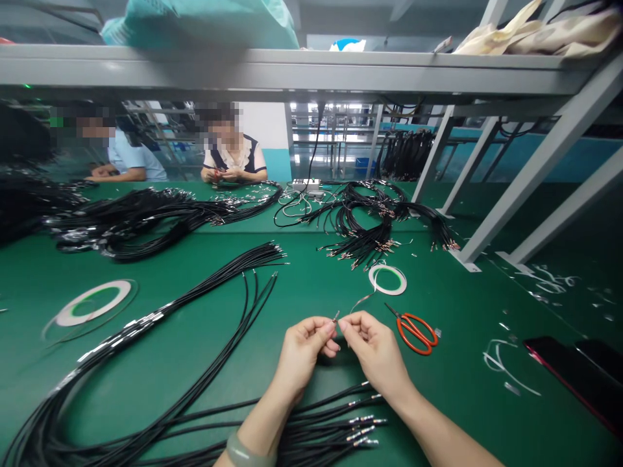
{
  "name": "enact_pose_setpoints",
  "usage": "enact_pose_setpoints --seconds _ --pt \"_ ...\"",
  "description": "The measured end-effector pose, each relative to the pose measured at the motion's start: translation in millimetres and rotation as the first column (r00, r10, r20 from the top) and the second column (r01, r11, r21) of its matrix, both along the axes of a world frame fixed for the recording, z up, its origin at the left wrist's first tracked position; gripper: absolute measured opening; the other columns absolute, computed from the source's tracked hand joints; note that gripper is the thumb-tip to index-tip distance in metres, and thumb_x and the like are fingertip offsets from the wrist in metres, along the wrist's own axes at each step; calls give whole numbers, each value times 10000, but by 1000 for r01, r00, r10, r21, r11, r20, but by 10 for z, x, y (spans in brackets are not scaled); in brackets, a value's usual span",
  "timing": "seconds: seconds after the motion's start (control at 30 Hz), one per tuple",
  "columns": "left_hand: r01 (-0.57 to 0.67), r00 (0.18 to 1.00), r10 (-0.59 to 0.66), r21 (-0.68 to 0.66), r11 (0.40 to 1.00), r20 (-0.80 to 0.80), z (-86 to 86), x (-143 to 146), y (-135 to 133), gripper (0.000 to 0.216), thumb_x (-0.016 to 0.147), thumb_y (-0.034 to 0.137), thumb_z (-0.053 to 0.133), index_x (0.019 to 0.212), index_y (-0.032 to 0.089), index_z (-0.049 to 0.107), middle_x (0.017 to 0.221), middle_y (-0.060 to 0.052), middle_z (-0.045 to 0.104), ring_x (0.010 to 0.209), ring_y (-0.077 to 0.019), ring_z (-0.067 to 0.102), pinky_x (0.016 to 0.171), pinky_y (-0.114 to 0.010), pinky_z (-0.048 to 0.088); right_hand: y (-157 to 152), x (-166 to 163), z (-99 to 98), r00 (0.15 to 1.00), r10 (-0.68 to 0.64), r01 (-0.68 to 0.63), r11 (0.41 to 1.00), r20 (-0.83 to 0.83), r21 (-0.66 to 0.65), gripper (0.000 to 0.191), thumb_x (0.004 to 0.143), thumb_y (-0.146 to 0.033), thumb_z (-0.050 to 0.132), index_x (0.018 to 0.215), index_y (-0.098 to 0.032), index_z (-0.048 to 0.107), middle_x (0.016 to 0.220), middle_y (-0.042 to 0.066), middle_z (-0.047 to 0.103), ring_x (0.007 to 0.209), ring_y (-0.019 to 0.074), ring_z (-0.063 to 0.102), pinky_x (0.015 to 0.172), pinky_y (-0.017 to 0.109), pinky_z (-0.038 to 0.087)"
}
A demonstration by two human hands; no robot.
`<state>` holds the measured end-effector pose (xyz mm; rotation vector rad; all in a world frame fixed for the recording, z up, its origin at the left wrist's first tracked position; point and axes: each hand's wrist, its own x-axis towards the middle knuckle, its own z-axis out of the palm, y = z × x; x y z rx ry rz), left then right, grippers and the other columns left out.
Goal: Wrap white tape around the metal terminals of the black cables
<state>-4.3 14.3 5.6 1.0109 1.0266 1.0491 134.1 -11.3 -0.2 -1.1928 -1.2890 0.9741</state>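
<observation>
My left hand [302, 350] pinches the end of a black cable, whose small metallic tip [337, 316] sticks up between the two hands. Opposite it, my right hand [374, 347] has thumb and forefinger pressed together on a thin strip [364, 299] that runs back to a white tape reel [403, 281]. The fingertips of both hands nearly meet, so the exact contact is hidden. Scissors with orange handles [402, 324] lie just right of my right hand. Below my wrists, a bundle of black cables [311, 428] with metallic ends rests on the green table [467, 389].
A long cable bundle [195, 295] curves along the left, beside another tape reel [63, 316]. More cable heaps [146, 220] lie farther back. Grey shelf legs [525, 168], tape scraps [501, 363] and a phone [564, 363] are at right. Two people sit across the table.
</observation>
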Motion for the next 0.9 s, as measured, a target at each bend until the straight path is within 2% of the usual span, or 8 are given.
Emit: enact_pose_setpoints --seconds 0.3,0.63,0.9 --pt "60 997 -59 -32 998 41 29 -5 -10 288 665 381 770 717 109 689 563 -17 655 444 -77 541 475 -174 437 11 -3 10 998 23 -23 1000 -52 -9 243 876 -375 577 837 -146 650 734 40 689 650 154 615 595 240 460" --pt "107 990 -99 -82 991 101 -35 -22 5 284 686 382 755 707 111 674 579 -12 635 425 -62 508 443 -167 397 13 -5 48 993 68 -70 997 -94 -21 259 874 -397 573 824 -152 640 721 32 683 641 149 616 602 241 464" --pt "142 982 -128 -93 986 137 -42 -37 1 267 733 373 722 710 113 663 539 7 594 401 -44 454 428 -157 353 47 7 -2 989 99 -102 995 -108 -20 260 865 -407 580 831 -158 644 722 15 654 616 132 562 598 241 444"
